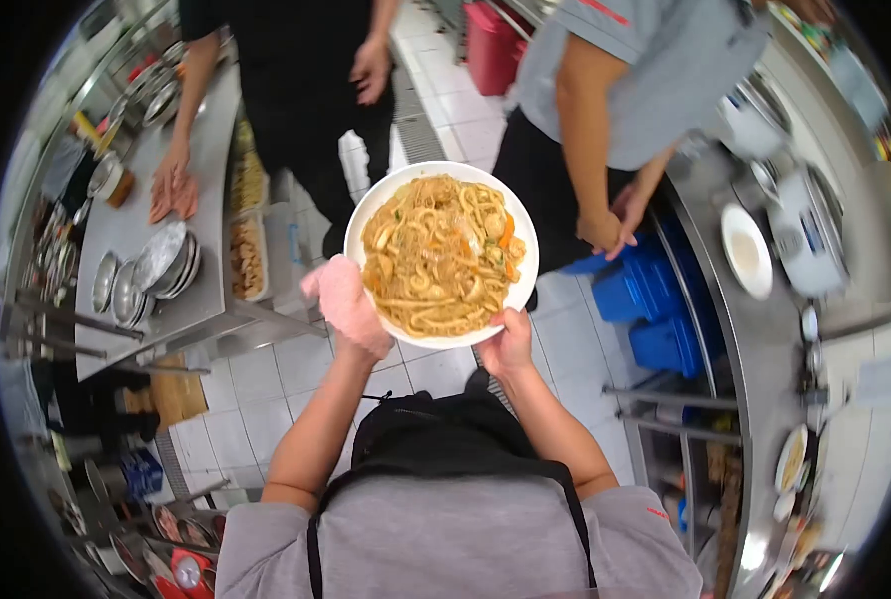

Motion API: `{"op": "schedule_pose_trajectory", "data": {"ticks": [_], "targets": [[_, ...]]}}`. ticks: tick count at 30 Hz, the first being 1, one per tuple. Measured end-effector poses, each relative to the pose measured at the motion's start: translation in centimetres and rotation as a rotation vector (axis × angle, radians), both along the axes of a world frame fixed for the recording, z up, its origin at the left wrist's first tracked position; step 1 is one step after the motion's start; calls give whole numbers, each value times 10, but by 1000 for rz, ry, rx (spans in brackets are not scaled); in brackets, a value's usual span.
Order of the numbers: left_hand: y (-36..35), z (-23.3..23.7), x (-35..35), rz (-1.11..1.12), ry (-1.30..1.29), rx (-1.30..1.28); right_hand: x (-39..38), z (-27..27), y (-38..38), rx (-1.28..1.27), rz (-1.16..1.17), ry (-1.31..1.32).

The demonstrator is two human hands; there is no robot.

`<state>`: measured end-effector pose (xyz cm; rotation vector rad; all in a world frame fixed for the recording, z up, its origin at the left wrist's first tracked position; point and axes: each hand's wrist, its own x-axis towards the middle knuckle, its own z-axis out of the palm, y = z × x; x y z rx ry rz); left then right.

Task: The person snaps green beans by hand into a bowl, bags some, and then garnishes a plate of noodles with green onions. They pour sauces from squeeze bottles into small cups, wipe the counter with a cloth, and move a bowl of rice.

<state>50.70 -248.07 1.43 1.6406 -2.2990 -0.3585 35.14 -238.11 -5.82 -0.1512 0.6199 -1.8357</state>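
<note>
A round white plate (356, 232) heaped with cooked noodles (435, 260) and bits of carrot is held out in front of my body at the centre. My left hand (360, 334) grips its lower left rim through a pink cloth (343, 299), which covers most of the fingers. At the lower right rim, my right hand (508, 344) holds the plate directly, with the thumb near the edge and the other fingers hidden underneath.
One person (296, 90) in black stands ahead left, a hand on a cloth on the steel table (206, 130). Another person (615, 100) in grey stands ahead right. The right counter (710, 210) bears rice cookers (810, 235) and a white dish (746, 252). Blue bins (640, 290) sit beside it.
</note>
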Motion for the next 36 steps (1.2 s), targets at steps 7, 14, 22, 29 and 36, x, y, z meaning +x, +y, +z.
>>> {"op": "schedule_pose_trajectory", "data": {"ticks": [7, 14, 22, 29, 36], "targets": [[52, 7, -81, -942, 383, -163, -29, 28, 215, 118, -307, 62], [255, 28, -300, -1816, 174, 73, -39, 48, 463, 139, -674, 10], [611, -12, -352, -1171, -43, 2596, 14, 14, 664, 136, -1026, -11], [793, -96, -365, -1148, 44, 2406, -41, 41, 800, -80, -1356, -160], [1015, -113, -413, -1146, 36, 2376, -154, 46, 977, 68, -1732, 104]]}}
